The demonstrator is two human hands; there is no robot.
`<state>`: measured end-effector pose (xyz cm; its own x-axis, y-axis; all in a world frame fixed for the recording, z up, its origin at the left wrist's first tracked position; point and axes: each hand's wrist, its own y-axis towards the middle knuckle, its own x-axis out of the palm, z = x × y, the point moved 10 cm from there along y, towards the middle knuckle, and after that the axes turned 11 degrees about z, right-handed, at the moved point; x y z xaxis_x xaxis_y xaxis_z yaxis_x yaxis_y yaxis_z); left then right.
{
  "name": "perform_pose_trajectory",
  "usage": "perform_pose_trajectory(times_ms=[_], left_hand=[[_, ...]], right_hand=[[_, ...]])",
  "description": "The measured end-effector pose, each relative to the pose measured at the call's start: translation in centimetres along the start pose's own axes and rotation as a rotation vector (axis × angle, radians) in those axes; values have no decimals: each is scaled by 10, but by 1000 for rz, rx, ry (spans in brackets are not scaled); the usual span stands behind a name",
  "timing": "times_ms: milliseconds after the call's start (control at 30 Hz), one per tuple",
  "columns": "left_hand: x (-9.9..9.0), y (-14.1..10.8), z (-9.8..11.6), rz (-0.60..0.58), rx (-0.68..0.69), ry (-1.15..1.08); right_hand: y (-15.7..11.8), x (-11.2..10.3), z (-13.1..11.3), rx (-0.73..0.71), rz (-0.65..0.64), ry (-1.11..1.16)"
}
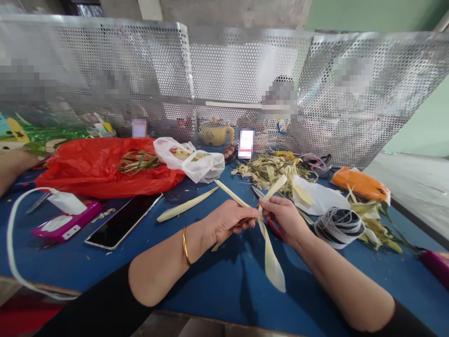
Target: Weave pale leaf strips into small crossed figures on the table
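Note:
Pale dried husk strips cross between my two hands above the blue table. My left hand is closed, pinching the strips where they cross; one end hangs down toward me. Fingers of my right hand pinch another length of husk strip that points up and away. Scissors with a red handle lie partly hidden beneath my right hand. Left of my hands a single loose husk leaf rests on the table.
A red plastic bag, a white bag, a dark phone and a purple power strip lie leftward. Rightward are a husk pile, a spool of cord and an orange packet. Perforated metal panels stand behind.

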<state>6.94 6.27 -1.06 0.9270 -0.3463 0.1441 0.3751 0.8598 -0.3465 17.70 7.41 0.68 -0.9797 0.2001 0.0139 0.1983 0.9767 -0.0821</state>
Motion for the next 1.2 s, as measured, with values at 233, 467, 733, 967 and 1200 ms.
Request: perform_pose_trajectory(times_ms=[233, 467, 733, 967, 1200], left_hand=[[1, -7, 4, -15, 43, 147], [26, -18, -4, -148, 76, 330], [31, -23, 0, -152, 112, 381], [33, -23, -7, -187, 80, 325], [0, -5, 4, 101, 75, 36]], right_hand=[[-14, -24, -65, -532, 236, -695], [-29, 26, -38, -349, -266, -422], [-17, 0, -32, -267, 30, -181], [-13, -2, -35, -346, 44, -297], [-37, -21, -93, -787, 297, -641]])
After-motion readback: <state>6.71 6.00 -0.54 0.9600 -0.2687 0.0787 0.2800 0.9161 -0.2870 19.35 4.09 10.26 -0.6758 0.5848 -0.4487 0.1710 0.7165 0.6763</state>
